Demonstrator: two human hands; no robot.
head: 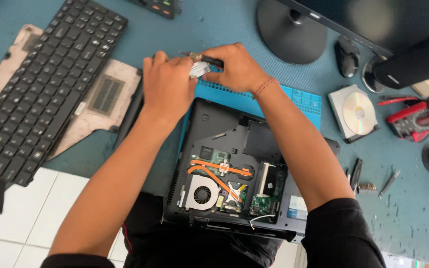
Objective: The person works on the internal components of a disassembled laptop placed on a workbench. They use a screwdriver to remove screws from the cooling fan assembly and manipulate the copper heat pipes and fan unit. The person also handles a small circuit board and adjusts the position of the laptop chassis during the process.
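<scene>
Both hands up at the far edge of the opened laptop (234, 164): left hand (167, 87) pinches a small silver part (199, 69), right hand (234, 67) grips a dark tool (209, 60) against it, above the blue mat (294, 99). Keyboard (45, 89) lies far left.

hands (202, 74): 2 | opened laptop (234, 168): 1 | loose keyboard (45, 89): 1 | optical drive (353, 113): 1 | mouse (347, 55): 1 | multimeter (420, 118): 1

The scene is lit brightly and evenly from above. Soft shadows are cast beneath the hands (199, 74), glare is seen on the disc (358, 113) to their right, and slight blur is noticed toward the edges.
</scene>
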